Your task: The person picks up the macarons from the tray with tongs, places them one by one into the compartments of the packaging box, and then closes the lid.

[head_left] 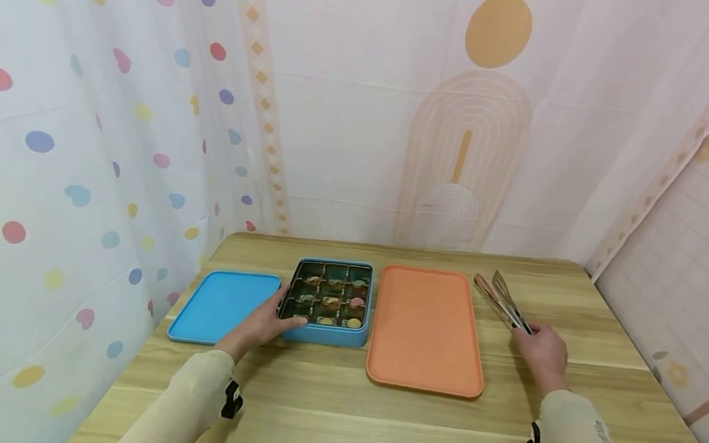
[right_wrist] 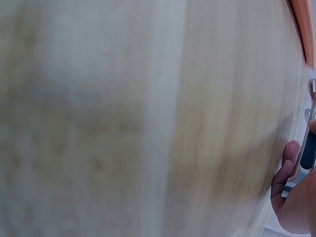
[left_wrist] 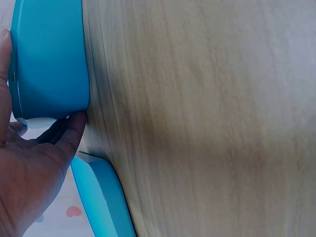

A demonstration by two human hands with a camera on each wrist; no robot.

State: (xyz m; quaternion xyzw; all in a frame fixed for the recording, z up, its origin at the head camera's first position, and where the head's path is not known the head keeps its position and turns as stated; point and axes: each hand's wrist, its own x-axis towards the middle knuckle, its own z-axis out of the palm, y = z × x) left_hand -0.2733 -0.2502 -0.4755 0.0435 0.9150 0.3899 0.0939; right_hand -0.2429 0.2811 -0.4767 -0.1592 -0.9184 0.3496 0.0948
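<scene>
A blue box (head_left: 326, 335) stands left of the table's middle, its dark divided insert showing several compartments with small colourful pieces in them. My left hand (head_left: 263, 321) grips its near left corner, thumb over the front rim and fingers along the left side. In the left wrist view, fingertips reach round the low edge of the box (left_wrist: 52, 59). At the right, my right hand (head_left: 543, 353) holds a pair of tongs (head_left: 504, 292) by the handle end, their spread tips pointing away from me. The right wrist view catches only part of that hand (right_wrist: 291, 197).
An orange tray (head_left: 427, 327) lies between the box and the tongs, with bare surface showing. Left of the box is a flat blue lid (head_left: 227, 307). Everything is on a wooden table (head_left: 379, 419), with patterned curtains (head_left: 349, 113) behind and to the sides.
</scene>
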